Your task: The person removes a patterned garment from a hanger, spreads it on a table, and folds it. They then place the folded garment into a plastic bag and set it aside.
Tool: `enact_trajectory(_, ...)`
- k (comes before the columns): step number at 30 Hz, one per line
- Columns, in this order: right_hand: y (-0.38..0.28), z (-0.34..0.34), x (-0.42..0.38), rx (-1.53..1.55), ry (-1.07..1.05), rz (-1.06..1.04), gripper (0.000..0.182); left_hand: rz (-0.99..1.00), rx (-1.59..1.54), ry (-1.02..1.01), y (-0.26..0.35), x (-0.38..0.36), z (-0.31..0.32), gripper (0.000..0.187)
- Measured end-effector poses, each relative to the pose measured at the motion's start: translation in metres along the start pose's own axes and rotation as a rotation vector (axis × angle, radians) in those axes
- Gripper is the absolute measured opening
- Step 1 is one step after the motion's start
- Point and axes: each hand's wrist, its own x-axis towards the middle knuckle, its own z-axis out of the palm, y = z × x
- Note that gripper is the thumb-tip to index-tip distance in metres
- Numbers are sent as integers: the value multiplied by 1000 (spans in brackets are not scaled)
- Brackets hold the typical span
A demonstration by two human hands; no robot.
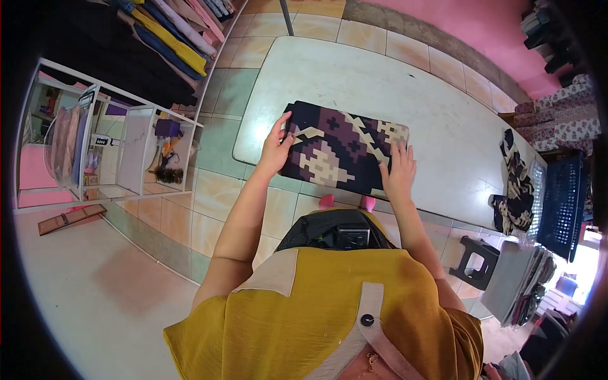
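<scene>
A folded cloth point(342, 152) with a dark, purple and cream blocky pattern lies as a flat rectangle near the front edge of the white table point(373, 82). At its left end rests my left hand point(277, 149), thumb apart from the fingers, touching the edge of the cloth. My right hand point(399, 174) lies on the right end, palm down, with fingers stretched out over the fabric. Neither hand is wrapped round anything. The underside of the cloth is hidden.
A crumpled cloth of similar pattern point(516, 183) sits at the table's right end, beside a blue plastic basket point(562, 202). A dark stool point(474, 263) stands below. Left are a white glass-panelled cabinet point(136, 149) and hanging clothes point(168, 44).
</scene>
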Motion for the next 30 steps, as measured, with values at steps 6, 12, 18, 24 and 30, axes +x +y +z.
enact_trajectory(6,-15,5,-1,-144,-140,52,62,220,1217,361,-5,-5,4,54)
enact_trajectory(12,-4,21,2,-229,-139,-57,62,482,1479,-10,-35,21,20,54)
enact_trajectory(18,64,6,78,-549,-100,-85,50,-77,1554,-73,-24,18,75,52)
enact_trajectory(24,35,-3,68,37,69,-283,52,520,1506,-174,-27,42,39,42)
enact_trajectory(30,13,23,8,-145,-322,-408,54,500,1447,-97,-56,25,19,42)
